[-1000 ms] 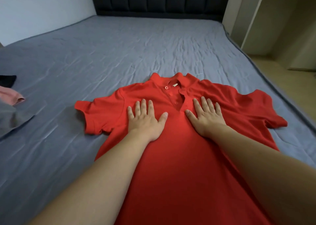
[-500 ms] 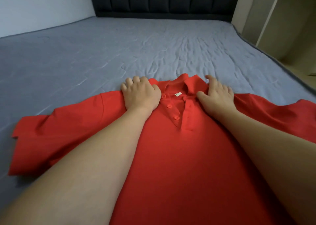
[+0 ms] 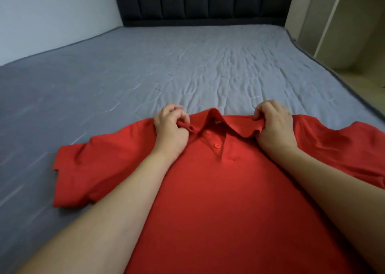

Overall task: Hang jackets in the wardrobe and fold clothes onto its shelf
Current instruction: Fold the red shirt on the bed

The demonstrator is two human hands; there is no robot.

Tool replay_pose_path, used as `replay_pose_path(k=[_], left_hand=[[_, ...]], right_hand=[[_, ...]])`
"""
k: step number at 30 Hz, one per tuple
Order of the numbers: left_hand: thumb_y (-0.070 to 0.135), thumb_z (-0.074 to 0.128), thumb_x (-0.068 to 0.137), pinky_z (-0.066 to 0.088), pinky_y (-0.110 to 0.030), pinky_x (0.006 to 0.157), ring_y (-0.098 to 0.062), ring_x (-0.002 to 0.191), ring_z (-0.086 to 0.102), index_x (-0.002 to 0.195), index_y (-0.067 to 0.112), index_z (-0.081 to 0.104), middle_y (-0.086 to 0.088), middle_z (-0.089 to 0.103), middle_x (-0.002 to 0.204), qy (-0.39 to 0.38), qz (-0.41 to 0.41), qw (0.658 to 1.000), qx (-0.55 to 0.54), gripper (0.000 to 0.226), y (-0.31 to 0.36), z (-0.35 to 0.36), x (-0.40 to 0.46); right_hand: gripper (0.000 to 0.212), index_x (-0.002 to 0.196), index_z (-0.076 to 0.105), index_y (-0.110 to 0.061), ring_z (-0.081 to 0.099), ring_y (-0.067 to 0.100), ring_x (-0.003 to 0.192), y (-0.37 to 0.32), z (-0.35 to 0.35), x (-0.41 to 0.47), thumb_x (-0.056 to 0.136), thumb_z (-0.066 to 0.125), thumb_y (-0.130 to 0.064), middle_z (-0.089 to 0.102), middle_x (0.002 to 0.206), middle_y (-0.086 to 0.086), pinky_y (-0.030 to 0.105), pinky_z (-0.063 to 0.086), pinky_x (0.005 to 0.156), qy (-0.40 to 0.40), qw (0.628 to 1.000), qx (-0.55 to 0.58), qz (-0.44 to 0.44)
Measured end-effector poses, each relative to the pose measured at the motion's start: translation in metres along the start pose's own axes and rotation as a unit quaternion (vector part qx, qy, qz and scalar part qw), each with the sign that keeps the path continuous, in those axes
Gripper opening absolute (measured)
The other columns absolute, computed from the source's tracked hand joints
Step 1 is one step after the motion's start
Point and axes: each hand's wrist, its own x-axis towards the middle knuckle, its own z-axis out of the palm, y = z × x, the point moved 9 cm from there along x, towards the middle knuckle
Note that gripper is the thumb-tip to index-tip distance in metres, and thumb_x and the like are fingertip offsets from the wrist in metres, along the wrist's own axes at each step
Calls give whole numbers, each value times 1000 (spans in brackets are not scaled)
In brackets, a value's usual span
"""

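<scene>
We found the red polo shirt (image 3: 218,200) lying front side up on the bed (image 3: 145,69), its collar (image 3: 220,121) pointing toward the dark padded headboard (image 3: 204,2) and its body running back toward us until it left the bottom of the view. Our left hand (image 3: 170,132) sat at the shirt's left shoulder, just beside the collar, with its grip clenched on a small fold of red fabric pinched between thumb and curled fingers. Our right hand (image 3: 275,127) sat at the shirt's right shoulder on the other side of the collar, its grip likewise closed on the cloth, which bunched and lifted a little under the fingers. Between the two hands the collar stood slightly raised, and below it the placket showed two red buttons (image 3: 217,145), the placket lying closed. The shirt's left sleeve (image 3: 79,175) spread flat on the grey sheet, out to the side of the left forearm, while the right sleeve (image 3: 354,144) lay rumpled beyond the right hand and ran off the edge of the view. The sheet beyond the collar was creased all the way up to the headboard. To the right of the headboard, past the mattress edge, stood pale beige furniture panels (image 3: 343,23); we could not tell whether these belonged to the wardrobe. A light wall (image 3: 52,13) met the bed to the left of the headboard.
</scene>
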Motion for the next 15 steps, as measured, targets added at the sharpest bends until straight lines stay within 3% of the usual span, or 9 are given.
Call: replay_pose_path(k=[3,6,8,10,12,15], left_hand=[[-12,53,63,27,-25,96,-21,108,41,68,12,64,1,53,109,15,31,997,72,27,10,-23,-28],[0,48,62,29,-49,107,-28,116,50,62,13,66,-3,65,109,29,29,995,88,22,18,-48,-43],[10,45,68,26,-59,108,-29,119,53,73,14,69,-4,67,113,42,98,986,125,25,42,-53,-50],[19,39,84,20,-55,115,-27,132,46,107,14,69,-5,60,130,-42,173,966,187,38,63,-26,-54],[33,30,98,3,-47,121,-18,146,22,144,22,42,1,38,153,-186,142,938,254,49,49,11,-55],[48,16,99,-15,-44,118,-8,149,-7,155,33,2,8,4,163,-300,33,907,295,59,7,38,-54]], right_hand=[[26,88,58,-12,52,31,105,-3,-12,-14,67,63,3,58,110,8,35,30,95,-67,997,-29,5],[21,81,64,-13,49,27,122,-5,-31,-29,67,54,0,59,126,8,41,19,113,-90,993,-71,-4],[28,89,67,-11,47,26,126,-14,-45,-24,70,46,-8,57,132,10,43,16,115,-54,996,-64,12],[45,119,61,-9,37,23,136,-32,-37,-11,81,39,-19,46,143,11,44,10,117,-51,997,-54,20],[51,143,39,-15,23,21,144,-52,1,-6,97,29,-33,29,155,8,45,3,118,-135,986,-93,6],[59,152,16,-32,2,20,148,-39,68,-32,97,14,-53,7,162,2,46,-5,118,-296,940,-171,16]])
